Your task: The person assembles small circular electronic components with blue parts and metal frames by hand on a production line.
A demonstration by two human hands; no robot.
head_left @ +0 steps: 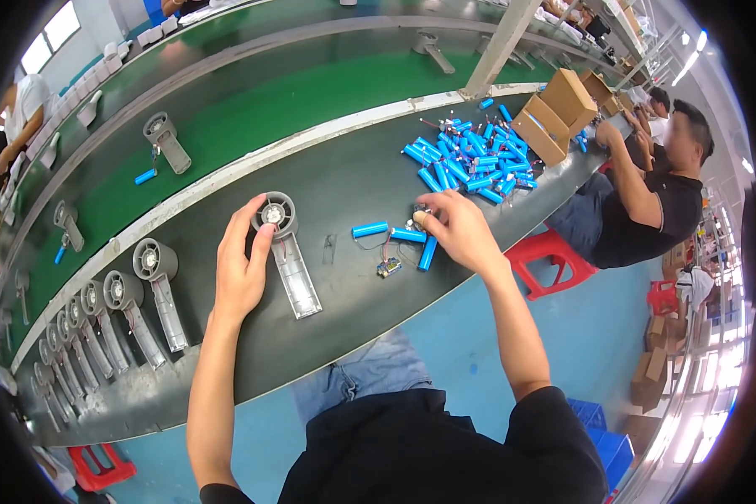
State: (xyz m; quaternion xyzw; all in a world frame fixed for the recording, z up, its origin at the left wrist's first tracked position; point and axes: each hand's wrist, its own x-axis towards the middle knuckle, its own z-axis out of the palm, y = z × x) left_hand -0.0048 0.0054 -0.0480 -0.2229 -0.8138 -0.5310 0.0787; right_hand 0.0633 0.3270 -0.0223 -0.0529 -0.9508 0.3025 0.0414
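A grey handheld-fan housing (298,277) lies on the dark bench, its round fan head up and its open handle pointing toward me. My left hand (242,273) is closed around the left side of that head, thumb on the near rim. To the right, the fingertips of my right hand (462,231) pinch a small dark and white part, mostly hidden by the fingers. Just under that hand lie a blue battery cell (407,235) and another blue cell (427,253). A third blue cell (370,229) is at the left, with a small wired circuit board (389,267) near it.
A heap of blue cells (479,160) spreads beside an open cardboard box (546,126). Several grey fan housings (147,323) stand in a row at left. Beyond a pale rail runs a green conveyor (252,118) carrying fan parts. A co-worker (655,185) sits at right.
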